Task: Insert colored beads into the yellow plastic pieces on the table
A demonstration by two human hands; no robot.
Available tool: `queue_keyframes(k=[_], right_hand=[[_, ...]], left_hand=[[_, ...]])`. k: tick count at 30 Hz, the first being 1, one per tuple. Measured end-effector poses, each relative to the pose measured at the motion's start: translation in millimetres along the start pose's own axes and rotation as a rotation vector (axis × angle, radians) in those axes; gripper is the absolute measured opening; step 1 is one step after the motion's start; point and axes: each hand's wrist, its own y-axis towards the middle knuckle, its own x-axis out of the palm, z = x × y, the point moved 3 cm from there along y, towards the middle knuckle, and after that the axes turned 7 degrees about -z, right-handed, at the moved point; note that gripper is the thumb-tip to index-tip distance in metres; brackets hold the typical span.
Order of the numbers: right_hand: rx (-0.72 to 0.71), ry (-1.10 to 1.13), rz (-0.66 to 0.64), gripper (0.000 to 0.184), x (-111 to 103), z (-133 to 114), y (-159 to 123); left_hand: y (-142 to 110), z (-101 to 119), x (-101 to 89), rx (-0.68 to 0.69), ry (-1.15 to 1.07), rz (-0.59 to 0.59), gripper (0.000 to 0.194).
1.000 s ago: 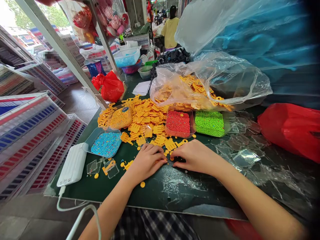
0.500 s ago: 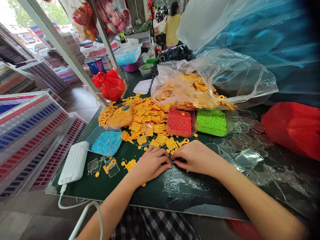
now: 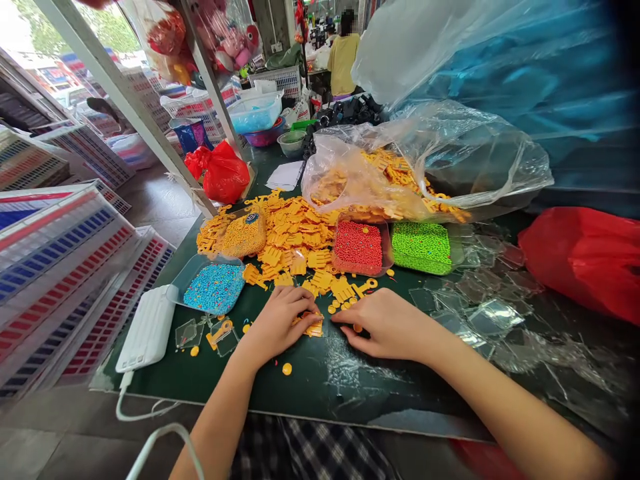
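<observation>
My left hand (image 3: 286, 319) is closed on a flat yellow plastic piece (image 3: 314, 328) with slots, its thumb along the near side. Just to the right, my right hand (image 3: 383, 325) hovers low over the table, thumb and forefinger apart. A small yellow disc shows in the gap between them. Several more yellow discs (image 3: 341, 304) lie by its fingertips. Beyond both hands spreads a heap of yellow plastic pieces (image 3: 300, 227). Trays of blue beads (image 3: 213, 285), yellow beads (image 3: 243, 235), red beads (image 3: 358, 245) and green beads (image 3: 421, 245) stand around it.
A white power bank (image 3: 147, 327) with a cable lies at the left edge. Clear plastic squares (image 3: 493, 317) are scattered on the right, near a red bag (image 3: 583, 260). A clear bag (image 3: 440, 163) of yellow pieces sits behind. A person in yellow (image 3: 343, 63) is far back.
My left hand has drawn left, away from the right, with the slotted yellow piece now in its fingers. My right hand has dropped slightly nearer me, its thumb and forefinger apart.
</observation>
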Motion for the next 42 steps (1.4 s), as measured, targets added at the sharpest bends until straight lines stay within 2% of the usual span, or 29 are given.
queue_keyframes(k=[5,9,12,16,21,23,26,29,31,34,38,40,42], right_hand=[[-0.019,-0.023,-0.043,0.027,7,-9,1],[-0.009,-0.038,-0.095,0.028,7,-14,3],[0.002,-0.042,-0.103,0.029,6,-14,4],[-0.022,-0.046,-0.053,0.036,8,-14,3],[-0.05,-0.075,0.029,0.042,17,-12,2],[-0.055,-0.111,0.091,0.043,19,-11,2],[-0.036,-0.153,0.135,0.042,19,-10,2],[-0.046,-0.142,0.124,0.04,19,-11,3],[-0.057,-0.126,0.118,0.038,17,-12,5],[-0.021,-0.133,0.126,0.031,13,-10,7],[0.031,-0.169,0.127,0.022,9,-9,9],[0.025,-0.175,0.138,0.019,9,-10,10],[0.003,-0.176,0.169,0.019,12,-11,11]], left_hand=[[-1,-2,2.7,-0.014,0.03,-0.057,0.018],[-1,-2,2.4,0.004,0.045,-0.05,0.019],[-4,-5,-2.2,-0.008,0.041,0.028,0.021],[-11,-12,-14.3,-0.069,0.035,0.242,0.021],[-17,-25,-44.5,-0.179,0.123,0.36,0.024],[-17,-40,-64.4,-0.27,0.202,0.398,0.026],[-14,-75,-94.7,-0.453,0.357,0.448,0.027],[-3,-107,-111.9,-0.598,0.458,0.397,0.03],[10,-111,-113.8,-0.607,0.468,0.347,0.033],[38,-84,-104.4,-0.425,0.415,0.297,0.035],[87,-17,-78.8,-0.107,0.384,0.168,0.03],[113,10,-66.3,-0.001,0.432,0.074,0.026],[138,28,-55.3,0.074,0.475,-0.054,0.019]])
